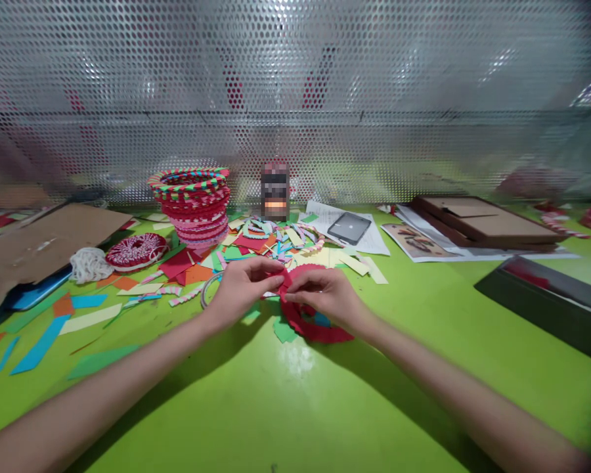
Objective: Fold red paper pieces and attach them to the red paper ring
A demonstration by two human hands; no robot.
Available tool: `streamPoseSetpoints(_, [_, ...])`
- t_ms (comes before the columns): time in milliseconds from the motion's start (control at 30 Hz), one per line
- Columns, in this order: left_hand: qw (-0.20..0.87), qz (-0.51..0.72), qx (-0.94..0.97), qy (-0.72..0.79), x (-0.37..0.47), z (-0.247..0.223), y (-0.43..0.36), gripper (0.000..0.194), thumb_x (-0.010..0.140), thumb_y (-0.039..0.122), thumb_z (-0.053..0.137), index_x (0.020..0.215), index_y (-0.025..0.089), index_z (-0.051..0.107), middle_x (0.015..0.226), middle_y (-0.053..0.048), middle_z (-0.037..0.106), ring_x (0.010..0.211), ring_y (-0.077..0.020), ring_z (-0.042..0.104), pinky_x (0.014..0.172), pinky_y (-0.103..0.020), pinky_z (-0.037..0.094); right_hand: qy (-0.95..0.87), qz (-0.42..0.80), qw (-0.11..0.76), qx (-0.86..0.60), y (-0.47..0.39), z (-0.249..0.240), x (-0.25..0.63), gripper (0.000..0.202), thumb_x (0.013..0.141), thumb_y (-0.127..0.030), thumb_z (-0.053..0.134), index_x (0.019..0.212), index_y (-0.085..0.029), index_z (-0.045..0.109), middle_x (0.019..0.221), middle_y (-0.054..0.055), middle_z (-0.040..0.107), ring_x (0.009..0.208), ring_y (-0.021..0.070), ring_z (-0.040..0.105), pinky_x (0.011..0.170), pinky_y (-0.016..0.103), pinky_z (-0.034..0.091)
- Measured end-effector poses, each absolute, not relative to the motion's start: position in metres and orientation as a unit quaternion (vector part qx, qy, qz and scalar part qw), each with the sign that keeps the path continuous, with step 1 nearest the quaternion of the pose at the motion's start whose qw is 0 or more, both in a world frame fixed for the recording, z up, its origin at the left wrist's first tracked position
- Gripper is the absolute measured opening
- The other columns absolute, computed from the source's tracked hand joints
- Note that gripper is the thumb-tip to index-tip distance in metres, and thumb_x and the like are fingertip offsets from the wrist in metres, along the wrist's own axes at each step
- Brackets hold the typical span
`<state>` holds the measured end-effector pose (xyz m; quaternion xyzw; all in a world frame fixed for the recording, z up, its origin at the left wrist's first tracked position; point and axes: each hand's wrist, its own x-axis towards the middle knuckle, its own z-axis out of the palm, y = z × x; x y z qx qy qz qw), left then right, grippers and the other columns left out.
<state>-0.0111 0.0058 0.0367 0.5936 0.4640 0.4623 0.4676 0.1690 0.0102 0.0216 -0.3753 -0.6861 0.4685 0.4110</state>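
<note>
Between my two hands is a red paper ring (305, 326) with a scalloped edge, tilted over the green table. My left hand (246, 282) pinches the ring's left side, thumb against fingers. Close beside it, my right hand (325, 292) pinches the same ring, with part of the band hidden behind the fingers. A piece of green paper (285, 330) lies just below the ring's left edge. Behind the hands spreads a heap of coloured paper strips (276, 240).
A stack of woven paper rings (197, 210) stands back left, near a red-and-white coil (136, 251) and white yarn (89, 265). Cardboard (79, 233) lies far left. Right are a tablet-like device (349, 228), brown boxes (487, 220) and a dark box (546, 295). Perforated metal (295, 131) closes the back.
</note>
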Motion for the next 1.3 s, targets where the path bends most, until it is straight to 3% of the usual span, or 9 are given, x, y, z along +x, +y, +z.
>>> streamPoseSetpoints(100, [0.470, 0.453, 0.605, 0.457, -0.010, 0.036, 0.005, 0.021, 0.066, 0.023, 0.076, 0.083, 0.013, 0.071, 0.082, -0.006, 0.074, 0.073, -0.0174, 0.068, 0.072, -0.032, 0.056, -0.672, 0.491, 0.405, -0.379, 0.010, 0.020, 0.168, 0.011, 0.070, -0.025, 0.074, 0.071, -0.018, 0.066, 0.063, -0.001, 0.065, 0.055, 0.0113, 0.059, 0.053, 0.025, 0.047])
streamPoseSetpoints(267, [0.498, 0.448, 0.596, 0.444, -0.010, 0.037, 0.005, 0.020, 0.065, 0.021, 0.077, 0.083, 0.013, 0.071, 0.079, -0.005, 0.073, 0.070, -0.0157, 0.067, 0.071, -0.030, 0.055, -0.619, 0.535, 0.429, -0.383, 0.010, 0.020, 0.167, 0.043, 0.061, -0.028, 0.082, 0.087, -0.021, 0.049, 0.055, -0.006, 0.061, 0.051, 0.0123, 0.059, 0.048, 0.023, 0.043])
streamPoseSetpoints(467, [0.547, 0.481, 0.511, 0.457, -0.015, 0.029, 0.013, 0.024, 0.064, 0.023, 0.079, 0.086, 0.016, 0.071, 0.082, -0.005, 0.072, 0.069, -0.0152, 0.066, 0.069, -0.031, 0.056, -0.722, 0.368, 0.458, -0.365, 0.005, 0.025, 0.169, 0.018, 0.072, -0.028, 0.075, 0.080, -0.021, 0.060, 0.074, 0.002, 0.068, 0.062, 0.0141, 0.062, 0.058, 0.028, 0.049])
streamPoseSetpoints(633, [0.572, 0.482, 0.477, 0.462, -0.014, 0.027, 0.014, 0.024, 0.062, 0.020, 0.079, 0.084, 0.016, 0.072, 0.081, -0.006, 0.072, 0.066, -0.0151, 0.066, 0.066, -0.031, 0.055, -0.761, 0.319, 0.443, -0.351, 0.007, 0.023, 0.172, 0.006, 0.077, -0.026, 0.070, 0.080, -0.022, 0.068, 0.077, 0.004, 0.071, 0.070, 0.0176, 0.064, 0.063, 0.032, 0.051])
streamPoseSetpoints(967, [0.621, 0.472, 0.431, 0.454, -0.012, 0.028, 0.009, 0.022, 0.065, 0.017, 0.078, 0.086, 0.016, 0.071, 0.086, -0.008, 0.072, 0.069, -0.0151, 0.066, 0.074, -0.033, 0.056, -0.809, 0.219, 0.435, -0.328, 0.009, 0.021, 0.176, 0.011, 0.085, -0.026, 0.061, 0.079, -0.022, 0.070, 0.081, 0.006, 0.072, 0.072, 0.0188, 0.063, 0.068, 0.033, 0.048])
streamPoseSetpoints(1167, [0.620, 0.458, 0.445, 0.455, -0.011, 0.029, 0.009, 0.024, 0.065, 0.015, 0.077, 0.089, 0.019, 0.072, 0.092, -0.008, 0.073, 0.078, -0.0170, 0.067, 0.074, -0.033, 0.054, -0.728, 0.363, 0.442, -0.377, 0.006, 0.023, 0.171, 0.016, 0.086, -0.035, 0.061, 0.081, -0.021, 0.062, 0.072, 0.001, 0.065, 0.060, 0.0130, 0.056, 0.056, 0.026, 0.044])
streamPoseSetpoints(1300, [0.582, 0.452, 0.494, 0.461, -0.011, 0.030, 0.009, 0.024, 0.062, 0.020, 0.079, 0.085, 0.020, 0.072, 0.082, -0.005, 0.073, 0.070, -0.0158, 0.066, 0.066, -0.031, 0.053, -0.643, 0.472, 0.457, -0.394, 0.007, 0.021, 0.167, 0.021, 0.081, -0.040, 0.066, 0.079, -0.020, 0.060, 0.068, -0.001, 0.062, 0.055, 0.0112, 0.054, 0.050, 0.025, 0.041])
